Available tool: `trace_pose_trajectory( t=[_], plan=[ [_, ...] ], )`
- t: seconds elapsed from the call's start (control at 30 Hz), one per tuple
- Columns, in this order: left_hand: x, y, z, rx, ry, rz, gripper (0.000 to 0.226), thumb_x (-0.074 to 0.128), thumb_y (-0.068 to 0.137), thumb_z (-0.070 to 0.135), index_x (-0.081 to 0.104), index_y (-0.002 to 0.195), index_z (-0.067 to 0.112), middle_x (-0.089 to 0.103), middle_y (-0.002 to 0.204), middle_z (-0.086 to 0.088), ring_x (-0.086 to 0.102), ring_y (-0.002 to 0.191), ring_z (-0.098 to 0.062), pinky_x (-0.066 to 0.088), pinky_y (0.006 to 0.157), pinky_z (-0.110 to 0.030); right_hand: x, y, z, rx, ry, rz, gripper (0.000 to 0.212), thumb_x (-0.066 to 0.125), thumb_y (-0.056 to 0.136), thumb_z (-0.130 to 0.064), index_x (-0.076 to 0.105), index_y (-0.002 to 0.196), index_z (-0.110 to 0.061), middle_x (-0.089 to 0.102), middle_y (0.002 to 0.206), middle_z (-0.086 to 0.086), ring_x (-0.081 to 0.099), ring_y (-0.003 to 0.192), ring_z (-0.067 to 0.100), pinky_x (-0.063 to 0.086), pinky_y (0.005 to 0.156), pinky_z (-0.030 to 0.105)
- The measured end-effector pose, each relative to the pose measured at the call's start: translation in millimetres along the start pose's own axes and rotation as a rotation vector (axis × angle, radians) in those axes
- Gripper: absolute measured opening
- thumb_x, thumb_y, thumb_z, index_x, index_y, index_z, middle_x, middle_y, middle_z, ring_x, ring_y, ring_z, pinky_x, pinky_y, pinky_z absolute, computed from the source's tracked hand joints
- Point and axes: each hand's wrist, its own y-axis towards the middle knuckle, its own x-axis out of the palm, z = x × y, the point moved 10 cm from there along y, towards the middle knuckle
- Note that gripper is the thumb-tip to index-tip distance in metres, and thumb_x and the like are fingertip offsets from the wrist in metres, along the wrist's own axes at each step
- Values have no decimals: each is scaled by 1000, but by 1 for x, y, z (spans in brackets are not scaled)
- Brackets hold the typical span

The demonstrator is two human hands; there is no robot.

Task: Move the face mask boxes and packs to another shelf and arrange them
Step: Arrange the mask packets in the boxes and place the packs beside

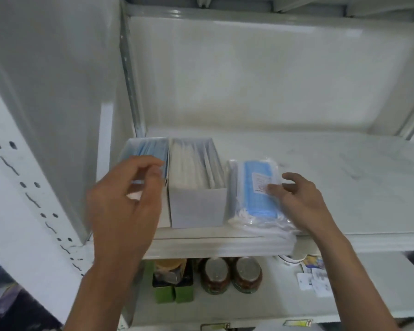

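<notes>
Two open mask boxes stand side by side at the left end of a white shelf (320, 177). The left box (144, 148) holds blue masks, the right box (196, 182) white ones. A clear plastic pack of blue masks (253, 194) lies flat just right of them, its front end over the shelf edge. My left hand (127, 201) hovers in front of the left box, fingers curled and apart, holding nothing. My right hand (299, 201) rests its fingertips on the pack's right side near the white label, fingers spread.
The shelf's right half is bare white board. A grey upright panel (58, 103) closes the left side. On the shelf below stand two brown jars with metal lids (232, 273), green boxes (172, 292) and small white packets (313, 280).
</notes>
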Motion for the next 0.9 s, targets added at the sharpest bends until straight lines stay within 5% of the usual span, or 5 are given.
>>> trace_pose_trajectory(
  t=[0.17,0.53,0.67,0.8,0.9],
  plan=[
    [52,10,-28,-23,651,-389,45,53,94,47,63,133,26,56,144,-10,55,126,-35,44,104,-53,18,-2,-15,44,90,-63,74,79,84,-40,47,147,-20,66,128,6,69,104,24,57,84,38],
    [34,10,-38,15,555,-491,54,41,87,49,69,125,23,73,124,2,68,113,-21,49,99,-44,45,-12,-34,-51,-36,-178,59,67,92,-49,43,144,-35,59,136,-2,66,102,8,55,82,31],
    [36,8,-39,25,533,-547,64,32,89,69,60,136,35,58,144,12,53,133,-12,38,112,-40,38,-14,-42,-93,-194,-165,70,62,93,-55,37,153,-30,41,155,-3,47,135,20,41,106,36],
    [24,18,-33,43,377,-464,39,39,99,52,66,117,30,68,116,14,64,99,-13,57,82,-41,16,-30,-102,-361,-80,57,37,65,97,-29,59,133,-27,58,135,-8,58,120,12,47,101,33],
    [24,20,-37,67,454,-507,24,49,101,37,69,105,26,71,98,11,68,85,-17,58,71,-39,42,-59,-162,-640,-65,-74,23,64,98,-24,67,119,-32,63,121,-20,59,113,-1,45,96,19]
  ],
)
